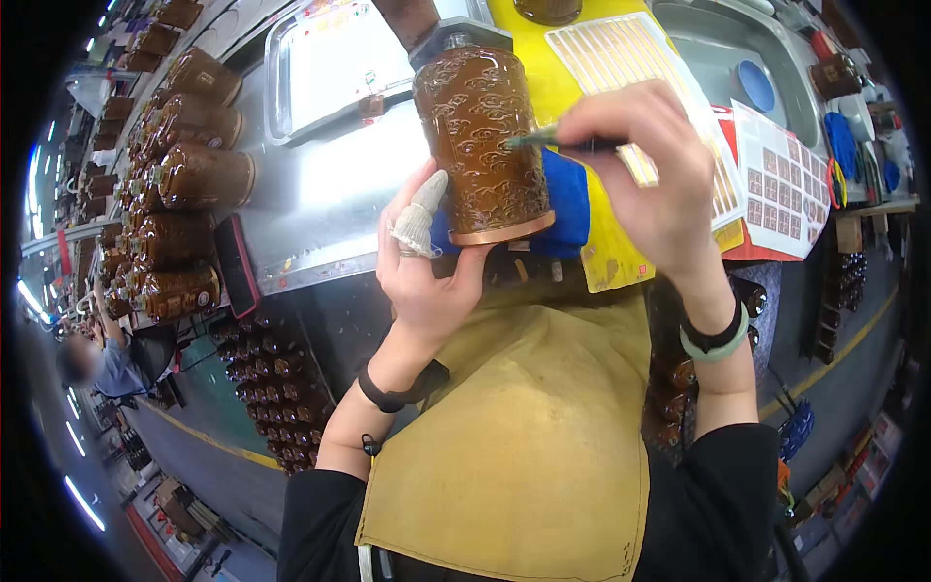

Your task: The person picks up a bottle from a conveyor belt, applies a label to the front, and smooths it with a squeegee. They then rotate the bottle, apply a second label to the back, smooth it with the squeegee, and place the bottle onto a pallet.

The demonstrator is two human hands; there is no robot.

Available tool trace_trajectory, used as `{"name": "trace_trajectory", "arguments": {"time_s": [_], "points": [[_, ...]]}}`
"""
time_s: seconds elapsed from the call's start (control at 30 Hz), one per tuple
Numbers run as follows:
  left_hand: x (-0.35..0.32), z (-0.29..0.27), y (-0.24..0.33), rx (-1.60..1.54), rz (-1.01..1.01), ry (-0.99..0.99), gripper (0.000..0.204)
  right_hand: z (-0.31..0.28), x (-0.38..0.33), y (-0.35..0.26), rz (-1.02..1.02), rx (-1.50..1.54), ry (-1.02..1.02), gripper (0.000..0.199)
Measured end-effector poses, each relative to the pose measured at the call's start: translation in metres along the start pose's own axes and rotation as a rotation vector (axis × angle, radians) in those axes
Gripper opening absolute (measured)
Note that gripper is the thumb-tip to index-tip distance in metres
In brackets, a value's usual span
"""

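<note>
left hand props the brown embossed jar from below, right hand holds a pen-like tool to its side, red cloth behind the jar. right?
Nearly. The cloth behind the brown embossed jar is blue, not red, as the head view shows. The rest holds: the left hand props the jar from below, and the right hand holds a pen-like tool to its side.

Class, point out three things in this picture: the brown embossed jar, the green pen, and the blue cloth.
brown embossed jar (477,136), head view, middle of its patterned side.
green pen (543,138), head view, its front shaft.
blue cloth (570,199), head view, part right of the jar.
</note>
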State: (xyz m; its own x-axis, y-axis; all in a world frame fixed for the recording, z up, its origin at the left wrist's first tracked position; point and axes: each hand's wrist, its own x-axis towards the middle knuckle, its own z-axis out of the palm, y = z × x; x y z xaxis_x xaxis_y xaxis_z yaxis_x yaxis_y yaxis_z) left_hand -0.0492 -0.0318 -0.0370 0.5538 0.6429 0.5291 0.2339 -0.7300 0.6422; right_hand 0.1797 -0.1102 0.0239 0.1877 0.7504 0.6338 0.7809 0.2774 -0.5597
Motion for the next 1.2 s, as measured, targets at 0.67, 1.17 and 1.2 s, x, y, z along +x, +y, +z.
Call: {"name": "trace_trajectory", "arguments": {"time_s": [0.67, 1.17, 1.2], "points": [[-0.002, 0.013, 0.004, -0.160, -0.304, -0.010, 0.061, 0.006, -0.055, -0.039, -0.200, 0.349, -0.260, 0.018], [0.019, 0.001, 0.014, 0.059, -0.001, 0.002, 0.077, -0.226, -0.101, 0.188, 0.800, -0.698, -0.289, 0.040], [0.019, -0.002, 0.014, 0.112, -0.012, -0.036, 0.080, -0.227, -0.099, 0.195, 0.835, -0.698, -0.318, 0.043]]}}
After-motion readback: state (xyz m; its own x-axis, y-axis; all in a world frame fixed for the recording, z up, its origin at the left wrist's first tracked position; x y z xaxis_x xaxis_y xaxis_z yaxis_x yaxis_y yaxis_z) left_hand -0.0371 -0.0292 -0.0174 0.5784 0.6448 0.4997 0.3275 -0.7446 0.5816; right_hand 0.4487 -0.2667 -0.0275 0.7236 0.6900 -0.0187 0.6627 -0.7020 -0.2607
